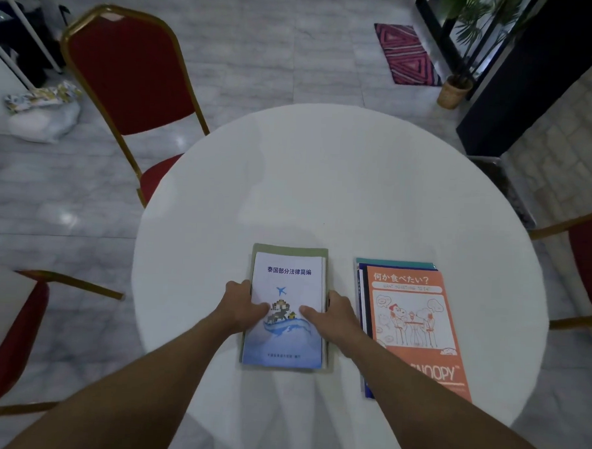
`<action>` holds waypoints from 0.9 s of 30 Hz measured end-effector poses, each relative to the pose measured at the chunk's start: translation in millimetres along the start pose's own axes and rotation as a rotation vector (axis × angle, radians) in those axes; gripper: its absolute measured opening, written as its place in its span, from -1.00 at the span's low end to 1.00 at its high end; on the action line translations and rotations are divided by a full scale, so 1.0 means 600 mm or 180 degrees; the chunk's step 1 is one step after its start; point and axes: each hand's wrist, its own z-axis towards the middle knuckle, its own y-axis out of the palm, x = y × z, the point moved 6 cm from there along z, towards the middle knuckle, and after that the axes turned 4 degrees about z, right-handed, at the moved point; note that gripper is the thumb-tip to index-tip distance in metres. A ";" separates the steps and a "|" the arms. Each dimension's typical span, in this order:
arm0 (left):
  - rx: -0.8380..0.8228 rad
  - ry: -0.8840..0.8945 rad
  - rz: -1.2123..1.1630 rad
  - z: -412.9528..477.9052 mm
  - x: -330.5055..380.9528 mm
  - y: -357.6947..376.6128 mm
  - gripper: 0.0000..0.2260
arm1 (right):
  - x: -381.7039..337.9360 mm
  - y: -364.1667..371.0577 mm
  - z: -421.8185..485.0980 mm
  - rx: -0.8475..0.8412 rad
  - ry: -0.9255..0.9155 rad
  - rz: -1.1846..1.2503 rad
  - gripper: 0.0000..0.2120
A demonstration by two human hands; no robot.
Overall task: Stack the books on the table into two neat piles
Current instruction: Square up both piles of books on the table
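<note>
Blue-white booklet (287,281) is what your fingers (335,295) clamp: your left hand (242,303) grips its 9 o'clock edge, your right hand (338,311) its 3 o'clock edge, thumbs on the cover. It tops a green book (288,249). Just beside, at 3 o'clock, an orange Snoopy notebook (409,317) tops the other pile on the white surface (323,178).

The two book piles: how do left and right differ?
The left pile is topped by a pale blue booklet; the right pile by an orange Snoopy notebook. Left hand and right hand grip the left pile's sides; no hand holds the right pile. Both lie flat on the white table.
</note>
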 end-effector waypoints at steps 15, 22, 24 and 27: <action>-0.0195 -0.0121 0.0477 0.010 -0.002 0.005 -0.46 | 0.007 0.006 0.001 0.0271 0.0054 -0.0372 -0.36; 0.0076 0.0175 0.0988 -0.005 0.028 -0.004 -0.32 | 0.007 -0.006 -0.005 0.0170 -0.0053 -0.0551 -0.37; 0.0300 0.0404 0.1254 -0.010 0.051 -0.011 -0.25 | 0.002 -0.020 -0.008 0.0181 -0.0110 -0.0434 -0.25; 0.0577 0.0734 0.1418 -0.017 0.098 -0.013 -0.36 | -0.003 -0.057 -0.014 0.0372 -0.0213 -0.0246 -0.14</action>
